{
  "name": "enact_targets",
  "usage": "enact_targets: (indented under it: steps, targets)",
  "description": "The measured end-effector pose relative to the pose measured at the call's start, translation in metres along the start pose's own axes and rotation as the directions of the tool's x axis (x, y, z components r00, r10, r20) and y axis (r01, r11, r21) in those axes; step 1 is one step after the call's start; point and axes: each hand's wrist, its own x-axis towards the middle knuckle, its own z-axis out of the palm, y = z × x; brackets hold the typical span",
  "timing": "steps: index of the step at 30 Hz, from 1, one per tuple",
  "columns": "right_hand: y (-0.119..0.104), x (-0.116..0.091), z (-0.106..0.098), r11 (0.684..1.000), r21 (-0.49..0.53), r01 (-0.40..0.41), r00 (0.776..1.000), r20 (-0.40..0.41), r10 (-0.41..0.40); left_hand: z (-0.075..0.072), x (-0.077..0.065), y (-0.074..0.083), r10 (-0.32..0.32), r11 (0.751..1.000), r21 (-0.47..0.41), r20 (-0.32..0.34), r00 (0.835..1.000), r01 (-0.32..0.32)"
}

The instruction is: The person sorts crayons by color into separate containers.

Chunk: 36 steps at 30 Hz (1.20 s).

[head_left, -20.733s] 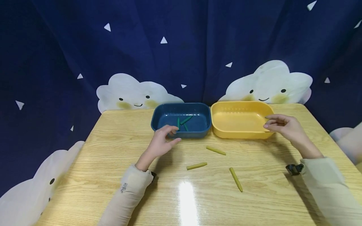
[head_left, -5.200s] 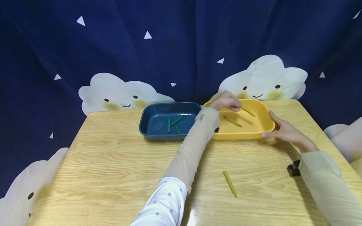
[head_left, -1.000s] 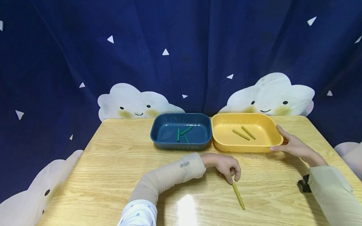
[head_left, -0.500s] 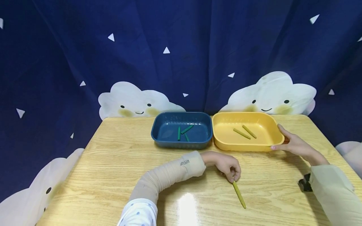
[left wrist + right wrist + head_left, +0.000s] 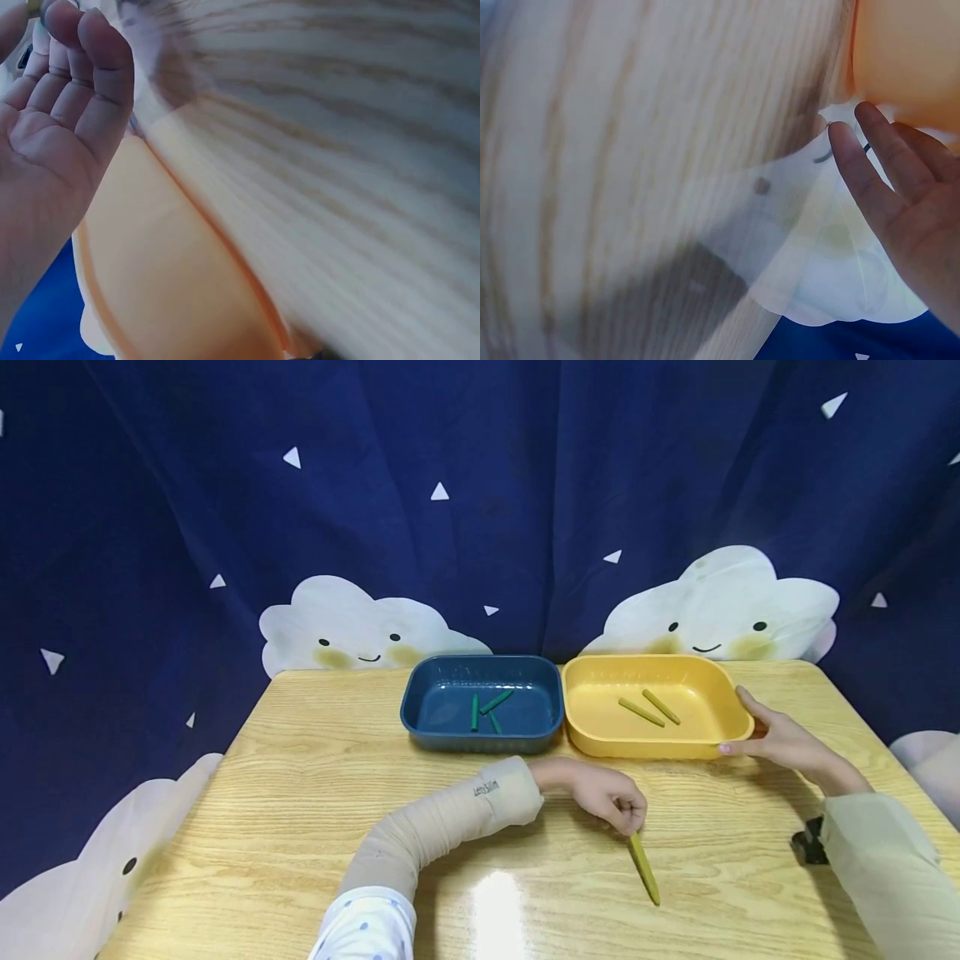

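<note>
My left hand (image 5: 606, 795) pinches the upper end of a yellow crayon (image 5: 645, 871) over the table, right of the middle. The crayon slants toward the near right. In the left wrist view, the palm of that hand (image 5: 56, 139) shows with curled fingers. My right hand (image 5: 797, 752) touches the right end of the yellow tray (image 5: 645, 749), its thumb at the front corner. From the right wrist, this hand (image 5: 919, 206) shows nearly straight fingers by the tray's edge. Two more yellow crayons (image 5: 641, 712) lie inside the tray.
A dark blue tray (image 5: 480, 744) stands against the yellow one's left side, with green crayons (image 5: 475, 713) in it. Both sit at the back of the wooden table (image 5: 315, 777). Behind hangs a navy curtain (image 5: 480, 443) with clouds and triangles.
Two yellow crayons have gone from the table into the yellow tray since the earliest frame. Lately my left hand has gripped the third and shifted it slightly right. The right hand stays at the tray.
</note>
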Motion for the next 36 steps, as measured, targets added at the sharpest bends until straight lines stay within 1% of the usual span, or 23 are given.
enact_targets:
  steps: [3,6,9,13,16,18,20,21,22,26,30,33,36]
  targets:
    - [0.000,0.000,0.001,1.000,-0.006,-0.002,1.000,-0.001,0.002,-0.003,-0.003,0.004,0.020,1.000,0.011,-0.028,0.999,-0.020]
    - [0.000,0.001,0.000,1.000,-0.007,-0.007,1.000,-0.002,0.007,-0.007,-0.005,0.008,0.040,0.999,0.001,-0.052,0.998,-0.040]
    - [0.000,0.001,0.000,1.000,-0.006,-0.010,1.000,-0.001,0.010,-0.011,-0.008,0.011,0.046,0.999,0.008,-0.084,0.995,-0.045]
    - [0.000,0.001,-0.001,1.000,0.000,-0.006,1.000,0.001,0.006,-0.018,-0.012,0.015,0.059,0.998,0.044,-0.133,0.989,-0.053]
    - [0.001,0.001,-0.001,1.000,0.005,-0.002,1.000,0.003,0.002,-0.024,-0.015,0.018,0.086,0.995,0.062,-0.176,0.981,-0.076]
    - [0.001,0.000,-0.001,1.000,0.007,0.002,1.000,0.004,-0.002,-0.028,-0.018,0.019,0.105,0.994,0.048,-0.207,0.973,-0.097]
    - [0.000,0.000,0.000,1.000,0.009,0.002,1.000,0.004,-0.002,-0.031,-0.019,0.021,0.129,0.992,0.034,-0.239,0.962,-0.125]
    - [0.000,0.000,0.000,1.000,0.009,0.002,1.000,0.003,-0.002,-0.033,-0.020,0.021,0.132,0.991,0.020,-0.251,0.959,-0.131]
    - [0.000,-0.001,-0.001,1.000,0.011,0.003,1.000,0.002,-0.003,-0.035,-0.021,0.022,0.149,0.988,0.010,-0.265,0.953,-0.152]
    - [0.001,-0.001,-0.001,1.000,0.007,0.000,1.000,0.000,0.000,-0.041,-0.023,0.024,0.189,0.981,0.019,-0.314,0.930,-0.193]
    - [0.002,0.001,0.000,1.000,0.002,-0.008,1.000,0.001,0.008,-0.048,-0.025,0.027,0.188,0.980,-0.002,-0.348,0.918,-0.201]
    - [0.001,0.002,0.000,1.000,0.001,-0.010,1.000,0.002,0.010,-0.052,-0.026,0.029,0.168,0.978,-0.055,-0.369,0.914,-0.202]
    - [0.001,0.003,0.000,1.000,0.002,-0.006,1.000,-0.002,0.006,-0.058,-0.026,0.030,0.164,0.968,-0.114,-0.396,0.904,-0.225]
